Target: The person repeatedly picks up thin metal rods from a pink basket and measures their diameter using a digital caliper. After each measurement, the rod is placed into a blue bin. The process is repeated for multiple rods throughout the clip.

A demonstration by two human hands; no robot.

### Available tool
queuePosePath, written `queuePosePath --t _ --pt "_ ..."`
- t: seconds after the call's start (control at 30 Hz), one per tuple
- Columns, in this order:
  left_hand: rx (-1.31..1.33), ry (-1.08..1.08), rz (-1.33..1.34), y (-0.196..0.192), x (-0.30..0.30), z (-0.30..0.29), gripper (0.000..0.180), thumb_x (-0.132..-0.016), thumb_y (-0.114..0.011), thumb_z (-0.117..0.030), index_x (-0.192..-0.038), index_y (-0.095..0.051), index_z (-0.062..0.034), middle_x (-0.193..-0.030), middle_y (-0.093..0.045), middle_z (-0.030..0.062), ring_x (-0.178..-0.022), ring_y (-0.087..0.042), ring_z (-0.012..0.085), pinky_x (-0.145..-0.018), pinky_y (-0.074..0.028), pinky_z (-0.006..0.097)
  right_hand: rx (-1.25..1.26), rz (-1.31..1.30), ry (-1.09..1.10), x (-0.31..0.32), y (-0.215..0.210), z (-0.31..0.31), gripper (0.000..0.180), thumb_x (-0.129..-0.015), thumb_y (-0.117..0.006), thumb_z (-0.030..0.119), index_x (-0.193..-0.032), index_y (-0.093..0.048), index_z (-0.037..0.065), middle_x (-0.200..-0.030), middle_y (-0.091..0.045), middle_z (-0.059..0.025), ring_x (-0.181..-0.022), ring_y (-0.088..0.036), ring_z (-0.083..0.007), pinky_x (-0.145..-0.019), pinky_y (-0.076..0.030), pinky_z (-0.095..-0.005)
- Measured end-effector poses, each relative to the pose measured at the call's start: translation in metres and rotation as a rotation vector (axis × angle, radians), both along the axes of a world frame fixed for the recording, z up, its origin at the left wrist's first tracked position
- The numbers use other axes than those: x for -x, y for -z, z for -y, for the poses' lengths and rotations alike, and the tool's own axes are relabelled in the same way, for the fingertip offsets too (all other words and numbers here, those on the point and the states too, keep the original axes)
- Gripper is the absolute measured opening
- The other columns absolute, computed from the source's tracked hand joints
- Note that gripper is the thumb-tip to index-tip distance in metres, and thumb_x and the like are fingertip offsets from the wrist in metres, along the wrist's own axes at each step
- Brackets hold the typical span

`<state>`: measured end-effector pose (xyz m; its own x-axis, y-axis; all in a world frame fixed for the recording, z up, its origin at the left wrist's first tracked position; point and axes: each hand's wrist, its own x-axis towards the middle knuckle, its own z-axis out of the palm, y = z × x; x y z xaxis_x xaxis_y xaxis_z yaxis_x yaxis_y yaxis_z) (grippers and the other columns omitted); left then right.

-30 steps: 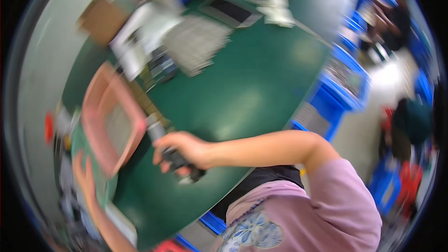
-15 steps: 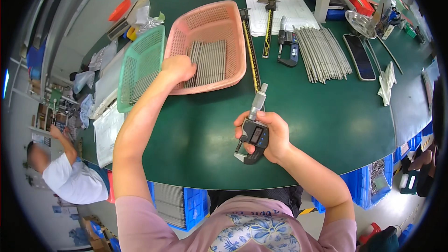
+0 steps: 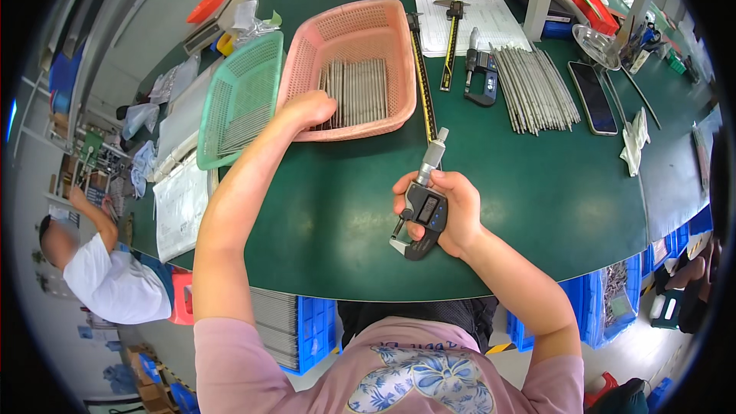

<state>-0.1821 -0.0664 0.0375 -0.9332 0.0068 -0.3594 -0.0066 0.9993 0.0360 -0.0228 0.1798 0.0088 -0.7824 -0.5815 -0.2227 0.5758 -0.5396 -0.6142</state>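
My right hand (image 3: 460, 211) is wrapped round a digital outside micrometer (image 3: 426, 211), its thimble pointing up and away and its C-shaped frame toward me. No rod shows in its jaws. My left hand (image 3: 310, 108) reaches over the near left rim of a pink plastic basket (image 3: 399, 100). Its fingers are curled down beside the thin metal rods (image 3: 357, 92) lying in a row inside. The fingertips are hidden, so what they grip cannot be made out. A green basket (image 3: 244, 84) with thin rods in it stands against the pink one on the left.
Right of the pink basket lie two calipers (image 3: 452, 42), a second micrometer (image 3: 481, 78), a pile of metal rods (image 3: 534, 92) and a phone (image 3: 592, 97). Papers (image 3: 180, 215) rest at left. Blue crates (image 3: 316, 330) stand below the table edge. Another person (image 3: 115, 276) sits far left.
The view has shifted slightly, moving the baskets a little to the right in the picture. My left hand stays at the rods in the pink basket; my right still holds the micrometer.
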Motion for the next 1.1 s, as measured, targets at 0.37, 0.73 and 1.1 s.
queuePosePath --t 0.37,0.73,1.1 --pt "-2.137 -0.236 0.037 -0.027 -0.080 -0.012 0.020 -0.091 -0.045 -0.023 -0.089 -0.047 -0.0035 -0.071 -0.049 0.0036 -0.049 -0.045 0.0087 -0.045 -0.040 0.021 0.050 0.012 0.084 0.006 -0.003 -0.007 0.060 -0.080 -0.032 0.052 -0.091 -0.051 -0.003 -0.072 -0.054 -0.0149 -0.043 -0.044 -0.0195 -0.043 -0.039 -0.0275" --pt "-1.938 -0.149 0.080 0.036 -0.172 -0.060 0.017 -0.092 -0.040 -0.022 -0.093 -0.039 -0.0053 -0.091 -0.057 0.0196 -0.084 -0.061 0.0272 -0.070 -0.052 0.033 0.123 0.010 0.155 0.012 -0.012 -0.019 0.068 -0.085 -0.022 0.059 -0.091 -0.052 -0.003 -0.072 -0.054 -0.0138 -0.042 -0.044 -0.0183 -0.041 -0.037 -0.0269" --pt "-1.821 -0.077 0.175 0.036 -0.179 -0.061 0.023 -0.092 -0.041 -0.026 -0.088 -0.037 -0.0043 -0.091 -0.059 0.0220 -0.082 -0.062 0.0248 -0.069 -0.052 0.030 0.110 0.038 0.081 0.011 -0.011 -0.017 0.065 -0.086 -0.021 0.054 -0.090 -0.052 -0.003 -0.071 -0.055 -0.0137 -0.039 -0.042 -0.0168 -0.039 -0.037 -0.0264"
